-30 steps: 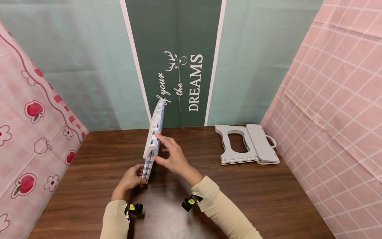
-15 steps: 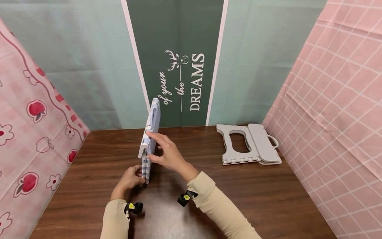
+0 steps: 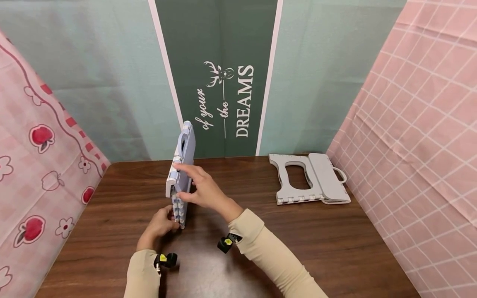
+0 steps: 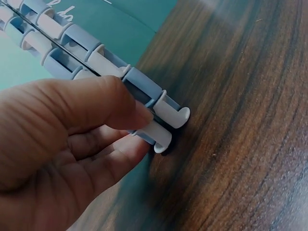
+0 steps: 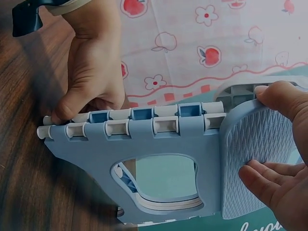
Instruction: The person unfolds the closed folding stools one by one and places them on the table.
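A blue-and-white folding step stool stands on edge on the table, folded nearly flat, its carry handle up along the top edge. My left hand pinches the low near corner, thumb across the white-and-blue hinge knuckles in the left wrist view. Higher up, my right hand holds the seat half between thumb and fingers. In the right wrist view its thumb lies at the edge of the textured seat panel and its fingertips touch that panel's face. Beside it, the blue leg panel has a large cut-out.
A second folding stool, pale grey, lies flat on the wooden table at the right. Behind hangs a green curtain with white lettering; pink patterned cloths close off both sides.
The stool's upper part has swung left and turned, bringing its handle and blue face into view; the seat panels stand closer together. My right hand moved left with it; the left hand stayed low.
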`<act>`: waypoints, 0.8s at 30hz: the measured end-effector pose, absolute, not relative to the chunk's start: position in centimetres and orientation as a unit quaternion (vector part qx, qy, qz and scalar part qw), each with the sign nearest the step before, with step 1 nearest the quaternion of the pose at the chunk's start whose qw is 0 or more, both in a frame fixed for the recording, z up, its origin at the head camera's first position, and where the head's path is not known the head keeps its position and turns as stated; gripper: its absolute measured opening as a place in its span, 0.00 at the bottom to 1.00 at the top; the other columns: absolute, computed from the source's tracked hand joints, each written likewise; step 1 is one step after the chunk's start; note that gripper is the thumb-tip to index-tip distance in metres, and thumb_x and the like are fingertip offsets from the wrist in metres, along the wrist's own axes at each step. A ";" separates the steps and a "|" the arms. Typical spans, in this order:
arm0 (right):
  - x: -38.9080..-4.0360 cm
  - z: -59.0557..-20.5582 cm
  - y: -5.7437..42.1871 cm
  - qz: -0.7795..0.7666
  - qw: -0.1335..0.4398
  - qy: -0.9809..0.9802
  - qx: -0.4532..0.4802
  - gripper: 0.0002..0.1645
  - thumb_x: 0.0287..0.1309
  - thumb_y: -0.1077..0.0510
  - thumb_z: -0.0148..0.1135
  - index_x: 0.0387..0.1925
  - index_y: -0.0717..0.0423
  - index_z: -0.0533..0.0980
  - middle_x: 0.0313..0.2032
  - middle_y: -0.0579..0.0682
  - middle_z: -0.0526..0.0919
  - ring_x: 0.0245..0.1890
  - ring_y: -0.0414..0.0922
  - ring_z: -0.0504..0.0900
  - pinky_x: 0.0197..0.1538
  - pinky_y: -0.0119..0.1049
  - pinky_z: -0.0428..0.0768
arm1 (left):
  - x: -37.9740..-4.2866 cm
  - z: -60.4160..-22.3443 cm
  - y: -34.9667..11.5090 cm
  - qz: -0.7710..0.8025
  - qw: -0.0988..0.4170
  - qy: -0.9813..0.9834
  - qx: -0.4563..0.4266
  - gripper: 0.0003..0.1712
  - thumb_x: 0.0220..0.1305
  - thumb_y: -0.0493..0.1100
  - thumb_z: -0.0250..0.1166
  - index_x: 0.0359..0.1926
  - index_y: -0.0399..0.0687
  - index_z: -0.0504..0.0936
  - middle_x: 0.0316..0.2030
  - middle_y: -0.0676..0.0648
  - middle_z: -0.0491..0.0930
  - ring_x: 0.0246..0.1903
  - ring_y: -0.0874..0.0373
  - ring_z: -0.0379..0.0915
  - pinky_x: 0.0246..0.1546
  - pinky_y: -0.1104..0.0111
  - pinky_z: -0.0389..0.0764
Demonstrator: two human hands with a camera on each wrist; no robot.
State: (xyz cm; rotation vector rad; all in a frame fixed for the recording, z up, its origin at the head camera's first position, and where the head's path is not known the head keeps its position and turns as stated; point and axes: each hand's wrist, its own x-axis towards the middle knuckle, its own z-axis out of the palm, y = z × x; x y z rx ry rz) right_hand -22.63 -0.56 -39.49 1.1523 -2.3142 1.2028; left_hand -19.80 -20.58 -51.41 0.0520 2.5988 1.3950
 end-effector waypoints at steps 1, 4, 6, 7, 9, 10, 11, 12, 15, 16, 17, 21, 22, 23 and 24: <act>-22.7 -39.4 -0.7 0.414 0.145 -0.804 0.401 0.45 0.44 0.58 0.73 0.64 0.46 0.61 0.54 0.55 0.70 0.49 0.44 0.70 0.45 0.29 0.72 | -19.8 -51.4 -20.6 0.471 0.095 0.877 0.015 0.28 0.36 0.26 0.66 0.45 0.32 0.73 0.27 0.47 0.75 0.28 0.56 0.70 0.28 0.66 0.73; -22.8 -39.3 -0.9 0.406 0.144 -0.806 0.407 0.45 0.44 0.58 0.73 0.64 0.46 0.61 0.54 0.56 0.70 0.49 0.44 0.70 0.46 0.29 0.71 | -19.8 -51.5 -20.7 0.467 0.096 0.879 0.017 0.28 0.37 0.27 0.67 0.46 0.32 0.73 0.27 0.47 0.76 0.28 0.56 0.70 0.28 0.66 0.73; -22.8 -39.3 -1.1 0.403 0.143 -0.807 0.408 0.45 0.44 0.57 0.73 0.64 0.46 0.61 0.54 0.56 0.69 0.49 0.45 0.70 0.46 0.29 0.71 | -19.7 -51.5 -20.7 0.468 0.094 0.878 0.018 0.28 0.37 0.27 0.67 0.45 0.32 0.74 0.27 0.47 0.76 0.28 0.56 0.70 0.28 0.66 0.73; -22.8 -39.3 -1.1 0.402 0.143 -0.808 0.407 0.45 0.44 0.57 0.73 0.64 0.46 0.61 0.54 0.56 0.69 0.50 0.45 0.70 0.46 0.29 0.72 | -19.7 -51.5 -20.7 0.468 0.093 0.879 0.016 0.27 0.37 0.27 0.67 0.45 0.33 0.74 0.27 0.48 0.76 0.28 0.56 0.70 0.28 0.66 0.72; -22.8 -39.2 -1.3 0.398 0.142 -0.810 0.405 0.45 0.45 0.56 0.73 0.64 0.46 0.61 0.53 0.56 0.69 0.50 0.45 0.70 0.46 0.29 0.72 | -19.8 -51.5 -20.7 0.468 0.091 0.879 0.019 0.27 0.37 0.27 0.67 0.44 0.33 0.74 0.26 0.48 0.75 0.27 0.56 0.70 0.28 0.66 0.72; -22.8 -39.2 -1.3 0.398 0.142 -0.811 0.404 0.45 0.45 0.56 0.73 0.64 0.46 0.61 0.53 0.56 0.69 0.50 0.45 0.70 0.46 0.30 0.72 | -19.8 -51.6 -20.8 0.467 0.091 0.879 0.021 0.27 0.37 0.27 0.67 0.45 0.33 0.74 0.26 0.48 0.75 0.27 0.56 0.69 0.28 0.66 0.72; -22.8 -39.2 -1.3 0.396 0.143 -0.812 0.403 0.45 0.45 0.56 0.73 0.64 0.46 0.61 0.53 0.56 0.69 0.50 0.45 0.70 0.47 0.30 0.71 | -19.8 -51.6 -20.8 0.470 0.092 0.878 0.019 0.27 0.37 0.27 0.66 0.45 0.33 0.74 0.26 0.48 0.74 0.27 0.56 0.69 0.28 0.66 0.71; -22.8 -39.2 -1.3 0.394 0.144 -0.813 0.403 0.45 0.45 0.56 0.73 0.64 0.46 0.61 0.54 0.56 0.70 0.50 0.45 0.70 0.47 0.30 0.71 | -19.8 -51.6 -20.8 0.471 0.092 0.877 0.018 0.28 0.37 0.27 0.66 0.45 0.33 0.74 0.26 0.48 0.74 0.27 0.56 0.69 0.28 0.66 0.71; -22.7 -39.0 -1.4 0.390 0.147 -0.814 0.404 0.45 0.45 0.55 0.73 0.64 0.46 0.61 0.54 0.56 0.70 0.51 0.45 0.69 0.47 0.31 0.71 | -19.8 -51.7 -20.8 0.473 0.094 0.876 0.017 0.29 0.36 0.26 0.65 0.48 0.32 0.73 0.26 0.47 0.73 0.27 0.55 0.68 0.29 0.65 0.70; -22.7 -39.0 -1.4 0.389 0.147 -0.814 0.405 0.45 0.45 0.56 0.73 0.64 0.46 0.61 0.55 0.56 0.69 0.51 0.45 0.69 0.47 0.31 0.71 | -19.8 -51.8 -20.8 0.474 0.095 0.875 0.016 0.30 0.36 0.26 0.65 0.48 0.32 0.73 0.26 0.47 0.73 0.28 0.55 0.68 0.29 0.65 0.70; -22.7 -39.0 -1.4 0.388 0.147 -0.815 0.405 0.45 0.45 0.55 0.73 0.64 0.46 0.61 0.55 0.55 0.69 0.51 0.45 0.69 0.47 0.31 0.71 | -19.8 -51.8 -20.7 0.476 0.095 0.874 0.013 0.31 0.36 0.26 0.64 0.49 0.32 0.73 0.26 0.47 0.73 0.28 0.55 0.68 0.29 0.65 0.70; -22.7 -39.0 -1.5 0.387 0.141 -0.817 0.403 0.45 0.45 0.55 0.73 0.64 0.46 0.61 0.56 0.54 0.69 0.51 0.45 0.69 0.47 0.31 0.71 | -19.8 -51.9 -20.7 0.471 0.093 0.877 0.016 0.31 0.37 0.26 0.64 0.50 0.32 0.72 0.26 0.48 0.72 0.28 0.55 0.68 0.29 0.64 0.70; -22.8 -39.1 -1.5 0.387 0.140 -0.818 0.402 0.45 0.45 0.55 0.73 0.64 0.46 0.61 0.56 0.54 0.69 0.51 0.45 0.69 0.47 0.31 0.71 | -19.8 -51.9 -20.7 0.471 0.092 0.877 0.017 0.31 0.37 0.26 0.64 0.50 0.31 0.72 0.26 0.47 0.72 0.28 0.55 0.68 0.29 0.64 0.70; -22.8 -39.0 -1.5 0.387 0.138 -0.818 0.402 0.45 0.45 0.55 0.73 0.64 0.45 0.61 0.56 0.54 0.69 0.52 0.45 0.69 0.47 0.31 0.71 | -19.7 -51.8 -20.7 0.470 0.091 0.878 0.017 0.31 0.37 0.26 0.65 0.50 0.31 0.72 0.26 0.47 0.72 0.28 0.55 0.68 0.29 0.64 0.70; -22.8 -39.0 -1.5 0.387 0.137 -0.819 0.401 0.45 0.45 0.55 0.73 0.64 0.45 0.61 0.56 0.54 0.70 0.52 0.45 0.69 0.47 0.31 0.71 | -19.7 -51.9 -20.7 0.469 0.091 0.879 0.019 0.31 0.37 0.27 0.65 0.50 0.31 0.72 0.26 0.47 0.72 0.28 0.55 0.68 0.29 0.64 0.70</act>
